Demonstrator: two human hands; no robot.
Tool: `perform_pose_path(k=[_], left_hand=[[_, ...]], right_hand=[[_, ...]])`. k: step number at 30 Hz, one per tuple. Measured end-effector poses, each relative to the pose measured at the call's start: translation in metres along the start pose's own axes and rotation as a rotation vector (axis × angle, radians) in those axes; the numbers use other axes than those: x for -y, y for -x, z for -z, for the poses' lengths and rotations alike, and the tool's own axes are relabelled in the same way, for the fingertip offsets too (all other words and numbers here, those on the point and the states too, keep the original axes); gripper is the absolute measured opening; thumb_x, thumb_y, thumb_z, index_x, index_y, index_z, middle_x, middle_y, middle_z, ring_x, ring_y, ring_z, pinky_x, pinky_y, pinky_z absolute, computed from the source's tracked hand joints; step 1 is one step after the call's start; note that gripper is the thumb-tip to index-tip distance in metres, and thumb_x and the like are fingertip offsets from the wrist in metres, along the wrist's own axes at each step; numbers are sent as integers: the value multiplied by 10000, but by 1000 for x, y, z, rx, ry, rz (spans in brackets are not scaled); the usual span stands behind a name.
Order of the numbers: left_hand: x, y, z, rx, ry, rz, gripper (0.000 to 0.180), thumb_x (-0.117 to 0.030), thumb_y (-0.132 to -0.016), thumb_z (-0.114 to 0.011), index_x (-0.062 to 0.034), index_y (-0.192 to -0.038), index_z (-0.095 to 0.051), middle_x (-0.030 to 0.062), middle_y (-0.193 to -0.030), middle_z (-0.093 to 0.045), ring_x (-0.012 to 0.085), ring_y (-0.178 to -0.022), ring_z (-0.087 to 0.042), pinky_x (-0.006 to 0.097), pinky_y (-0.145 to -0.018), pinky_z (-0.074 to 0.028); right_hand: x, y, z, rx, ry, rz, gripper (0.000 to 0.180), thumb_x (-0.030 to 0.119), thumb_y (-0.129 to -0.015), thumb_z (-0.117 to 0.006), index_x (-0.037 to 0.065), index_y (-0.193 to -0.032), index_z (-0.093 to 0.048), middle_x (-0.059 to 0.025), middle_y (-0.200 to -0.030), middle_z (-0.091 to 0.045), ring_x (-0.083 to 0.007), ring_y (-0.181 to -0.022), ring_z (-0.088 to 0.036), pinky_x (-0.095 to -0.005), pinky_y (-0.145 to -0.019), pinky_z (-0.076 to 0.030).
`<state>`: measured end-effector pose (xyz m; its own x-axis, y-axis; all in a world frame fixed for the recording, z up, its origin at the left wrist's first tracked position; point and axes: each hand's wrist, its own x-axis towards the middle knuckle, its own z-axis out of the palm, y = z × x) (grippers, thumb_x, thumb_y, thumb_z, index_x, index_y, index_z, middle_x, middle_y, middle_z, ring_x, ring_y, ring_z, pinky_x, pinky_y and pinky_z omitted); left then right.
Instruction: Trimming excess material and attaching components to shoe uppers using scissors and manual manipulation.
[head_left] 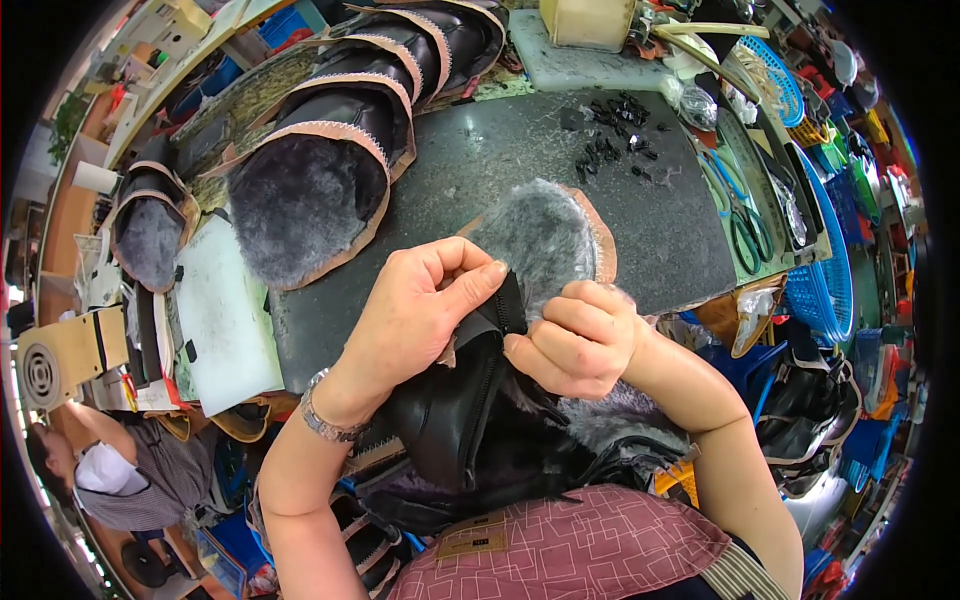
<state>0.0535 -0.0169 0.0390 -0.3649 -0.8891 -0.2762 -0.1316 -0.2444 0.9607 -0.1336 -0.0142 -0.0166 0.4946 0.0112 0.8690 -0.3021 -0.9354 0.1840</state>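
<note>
A black leather boot upper [455, 410] with a grey fur lining [545, 235] is lying over the near edge of the dark work mat [520, 160], its lower part hanging down toward the person's lap and its furry top resting on the mat. A zipper [487, 385] is running up the black leather between the 2 hands.

The left hand [415, 315] is gripping the top of the zipper edge, thumb and forefinger pinched together on the black tape. The right hand [580, 340] is curled tightly just beside it, fingers clamped on the fur and leather at the other side of the opening.

By the look of it, the step in hand is working the top end of the zipper, with both hands holding the 2 sides taut. The next move is likely calling for a steady pull while keeping the fur clear of the teeth.

Farther out, 3 or more similar fur-lined uppers [330, 150] are stacked at the mat's far left, small black bits [615, 135] are scattered at its far side, and green-handled scissors [745, 225] are lying to the right beside a blue basket [825, 290].
</note>
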Motion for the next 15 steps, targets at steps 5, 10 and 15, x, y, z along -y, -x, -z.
perform_pose_path(k=[5,10,15], left_hand=[[-8,3,-1,-3,-27,60,143,-145,-877,-594,-13,-823,-604,-71,-701,-528,-3,-617,-437,164,-526,-355],[-20,4,-5,77,-206,53,164,-150,-852,-621,-27,-746,-595,-77,-576,-477,-3,-453,-386,192,-363,-288],[-36,-17,44,-411,-177,-459,225,-157,-864,-596,-21,-686,-577,-67,-553,-448,4,-474,-379,197,-389,-291]], right_hand=[[0,0,3,3,-1,2,325,75,-568,-654,51,-890,-620,-42,-853,-463,-171,-667,-497,-277,-531,-413],[-7,-4,1,-6,38,-34,298,158,-571,-599,77,-857,-629,-11,-826,-507,-153,-714,-511,-275,-591,-426],[7,-84,42,107,17,320,267,154,-539,-591,26,-772,-614,-17,-686,-478,-142,-605,-507,-275,-615,-430]])
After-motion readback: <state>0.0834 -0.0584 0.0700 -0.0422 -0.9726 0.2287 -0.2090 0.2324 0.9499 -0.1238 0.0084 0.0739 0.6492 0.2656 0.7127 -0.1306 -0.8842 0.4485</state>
